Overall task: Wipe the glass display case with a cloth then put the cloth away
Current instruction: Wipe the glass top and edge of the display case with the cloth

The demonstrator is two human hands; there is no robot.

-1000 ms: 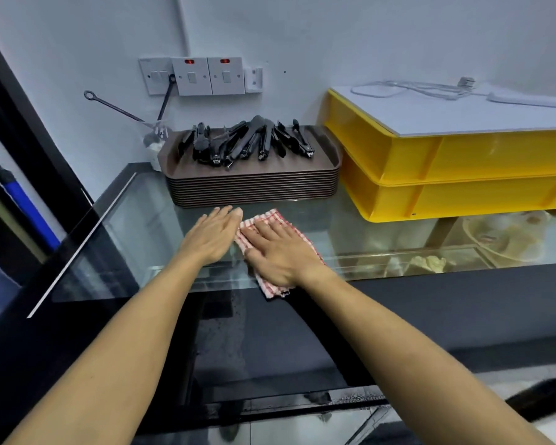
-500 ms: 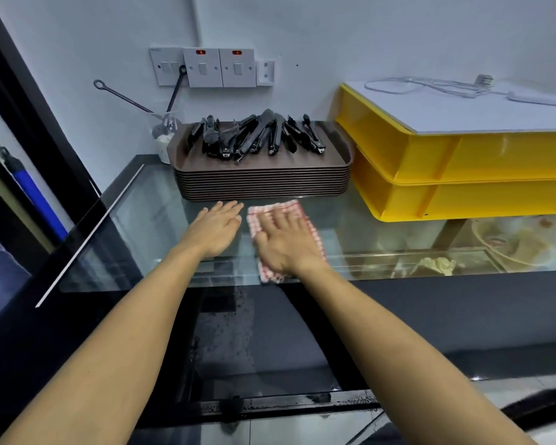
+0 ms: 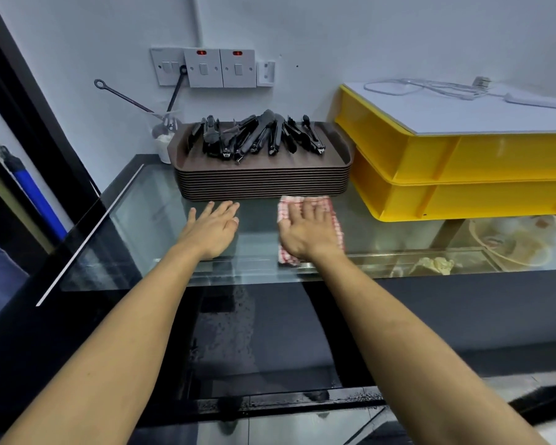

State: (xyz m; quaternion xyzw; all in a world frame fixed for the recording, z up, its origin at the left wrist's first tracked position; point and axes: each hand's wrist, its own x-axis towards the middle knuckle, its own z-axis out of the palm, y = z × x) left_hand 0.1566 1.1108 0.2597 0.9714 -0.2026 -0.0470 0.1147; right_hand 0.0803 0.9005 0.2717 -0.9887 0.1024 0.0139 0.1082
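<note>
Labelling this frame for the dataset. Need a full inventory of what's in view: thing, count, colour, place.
case: one, clear glass top with black frame, across the middle
cloth: one, red and white check, flat on the glass in front of the trays
trays: one stack, brown, at the back of the glass by the wall
tongs: a pile, black, on the top tray; count unclear
crates: two, yellow, stacked right of the trays
board: one, white, on the top crate
cable: one, white, on the board
switches: a row, white, on the wall
cup: one, clear, left of the trays
left hand: flat on bare glass
right hand: flat, pressing the cloth
</note>
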